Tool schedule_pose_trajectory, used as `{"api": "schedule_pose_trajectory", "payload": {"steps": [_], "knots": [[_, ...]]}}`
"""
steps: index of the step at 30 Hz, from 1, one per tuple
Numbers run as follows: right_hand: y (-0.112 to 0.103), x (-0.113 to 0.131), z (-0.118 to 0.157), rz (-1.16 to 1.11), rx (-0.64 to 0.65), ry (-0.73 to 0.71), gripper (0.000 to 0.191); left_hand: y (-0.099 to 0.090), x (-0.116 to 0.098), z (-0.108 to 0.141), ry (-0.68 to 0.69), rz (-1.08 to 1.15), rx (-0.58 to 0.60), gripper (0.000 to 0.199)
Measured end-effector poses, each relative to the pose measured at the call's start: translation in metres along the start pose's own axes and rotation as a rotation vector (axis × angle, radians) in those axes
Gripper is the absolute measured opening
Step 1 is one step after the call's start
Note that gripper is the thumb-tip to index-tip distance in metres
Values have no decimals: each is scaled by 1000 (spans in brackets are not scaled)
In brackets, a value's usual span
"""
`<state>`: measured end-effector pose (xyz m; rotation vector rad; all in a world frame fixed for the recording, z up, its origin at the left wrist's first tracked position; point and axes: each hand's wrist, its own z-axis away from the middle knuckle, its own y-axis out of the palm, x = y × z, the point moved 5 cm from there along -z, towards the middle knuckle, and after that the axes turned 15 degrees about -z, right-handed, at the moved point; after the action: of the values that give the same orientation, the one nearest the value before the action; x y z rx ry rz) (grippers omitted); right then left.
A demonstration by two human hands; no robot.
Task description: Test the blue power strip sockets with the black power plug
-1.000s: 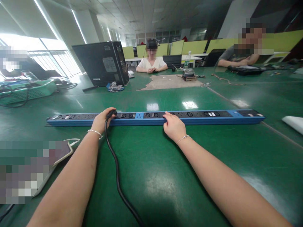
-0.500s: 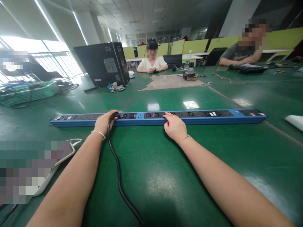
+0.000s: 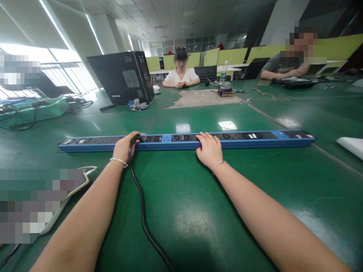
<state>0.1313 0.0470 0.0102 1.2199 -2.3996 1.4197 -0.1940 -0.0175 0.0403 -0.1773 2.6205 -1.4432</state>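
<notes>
A long blue power strip with black socket panels lies across the green table. My left hand is closed round a black plug at the strip, left of its blue middle socket. From that plug a black cable runs down toward the front edge of the view. My right hand rests on the strip right of the middle, its fingers over the top and its thumb against the front side, gripping it.
Behind the strip stand a black computer case, gloves and a bottle. A green basket is at the left, a white object at the right. Other people sit around the table.
The fingers of my right hand have spread a little further over the strip. My left hand stays on the plug. The whole view has shifted slightly.
</notes>
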Motion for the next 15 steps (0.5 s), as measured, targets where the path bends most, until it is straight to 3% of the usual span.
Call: {"api": "schedule_pose_trajectory", "payload": {"steps": [4, 10, 15], "knots": [[1, 1, -1, 9, -5, 9, 44, -21, -4, -6, -168, 149, -215, 39], [0, 1, -1, 17, 11, 22, 44, -2, -77, -11, 75, 211, 67, 39], [-1, 2, -1, 18, 7, 28, 44, 13, -107, -9, 113, 171, 113, 37]]}}
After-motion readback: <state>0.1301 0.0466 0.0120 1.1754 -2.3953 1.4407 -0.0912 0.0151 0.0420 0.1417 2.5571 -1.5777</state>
